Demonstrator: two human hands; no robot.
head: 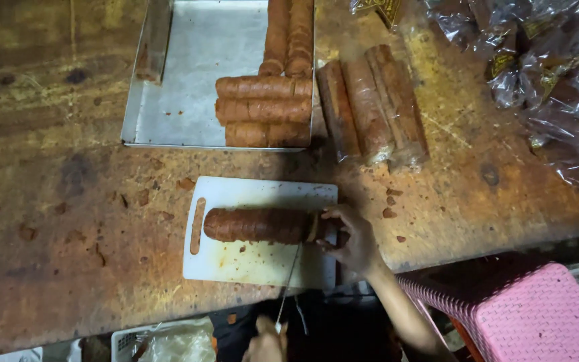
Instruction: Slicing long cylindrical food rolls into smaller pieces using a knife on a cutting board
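Your right hand (351, 240) grips the end of the brown roll (259, 225) – it lies on the white cutting board (256, 261). Your left hand (266, 343) pinches a thin string (291, 278), low by the table (68, 221) edge – it reaches up to the roll.

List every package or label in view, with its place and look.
Wrapped rolls: right of the metal tray, three brown logs in clear film.
Bagged pieces: top right corner, a heap of crinkled clear bags with small gold labels.
Plastic bag: bottom edge, clear, in a white crate.
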